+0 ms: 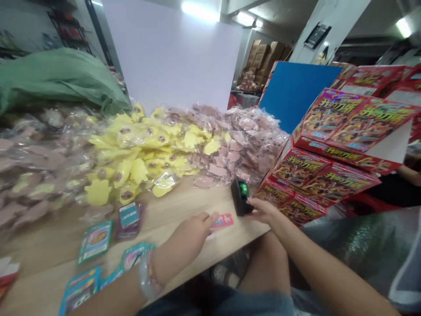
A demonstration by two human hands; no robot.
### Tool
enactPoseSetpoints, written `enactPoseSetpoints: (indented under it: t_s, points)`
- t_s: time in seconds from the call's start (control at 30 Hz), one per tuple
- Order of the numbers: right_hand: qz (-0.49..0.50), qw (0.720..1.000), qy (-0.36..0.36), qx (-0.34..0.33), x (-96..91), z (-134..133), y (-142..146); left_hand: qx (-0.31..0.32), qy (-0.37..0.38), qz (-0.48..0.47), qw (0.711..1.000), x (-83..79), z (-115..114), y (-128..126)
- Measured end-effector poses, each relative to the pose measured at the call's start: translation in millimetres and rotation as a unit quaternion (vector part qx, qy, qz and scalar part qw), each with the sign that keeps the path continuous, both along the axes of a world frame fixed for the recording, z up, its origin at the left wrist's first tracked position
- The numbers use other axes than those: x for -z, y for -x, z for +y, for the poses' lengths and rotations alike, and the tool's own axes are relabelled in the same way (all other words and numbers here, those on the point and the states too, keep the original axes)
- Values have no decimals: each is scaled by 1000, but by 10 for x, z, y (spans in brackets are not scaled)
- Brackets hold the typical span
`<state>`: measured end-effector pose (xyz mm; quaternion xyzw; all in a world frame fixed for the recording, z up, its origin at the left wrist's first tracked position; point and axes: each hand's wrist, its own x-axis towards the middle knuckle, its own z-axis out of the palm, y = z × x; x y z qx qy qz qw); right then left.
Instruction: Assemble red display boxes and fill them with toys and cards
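Observation:
My left hand [190,235] lies low over the wooden table, fingers stretched forward and resting on the edge of a small pink-red printed card [223,220]. To its right, my right hand [263,210] has its fingers closed around the near end of a black tape dispenser [240,199] with a green roll core. Whether a strip of tape is between those fingers is too blurred to see. Left of my left wrist lie teal-edged cards [95,241], and a small stack [129,216] with a teal card on top sits behind them.
Yellow figure-shaped pieces in clear bags [131,162] and pinkish bagged pieces [243,149] heap along the back. Red printed boxes [302,171] are stacked at the right, beside a blue panel [296,92]. A green sack [55,79] stands at the back left.

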<state>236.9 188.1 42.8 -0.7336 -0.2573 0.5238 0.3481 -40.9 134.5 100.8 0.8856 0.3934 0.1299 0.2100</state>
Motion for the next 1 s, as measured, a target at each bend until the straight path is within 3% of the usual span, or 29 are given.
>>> enactPoseSetpoints:
  t_s: [0.17,0.23,0.33,0.4,0.47,0.53,0.63,0.7,0.77,0.8,0.83,0.9,0.97,1.0]
  points:
    - [2,994,-103,48,118,-546,163,-63,13,18,998,-100,63,23]
    - [14,991,-127,43,34,-712,404,-72,5,22,997,-92,73,-29]
    - [124,975,-183,4,-191,-824,929,-67,-19,38,997,-60,32,-130]
    - [169,964,-205,21,-305,-843,1231,-62,-38,42,996,-74,-58,-170]
    - [120,972,-197,50,-349,-890,1355,-60,-51,28,997,-165,-209,-170]
    - [-5,979,-201,33,-354,-983,1271,-52,-60,-1,997,-350,-389,-149]
    - [-191,942,-271,-49,-367,-1069,947,-32,-48,-81,995,-681,-548,-93]
    - [-205,921,-304,-134,-367,-1002,797,-22,-29,-141,989,-782,-497,52]
    - [-215,908,-269,-238,-302,-839,775,-51,-14,-138,989,-696,-368,385]
    - [-241,899,-237,-278,-241,-736,804,-111,-9,-103,989,-585,-306,627]
    - [-277,887,-201,-309,-168,-629,853,-184,-5,-45,982,-439,-262,907]
    - [-353,864,-148,-326,-31,-426,1020,-258,-1,-7,966,-92,-237,1511]
    - [-414,823,-186,-342,33,-265,1339,-298,10,21,954,247,-275,2036]
    - [-431,787,-234,-375,36,-201,1577,-305,19,30,952,389,-296,2231]
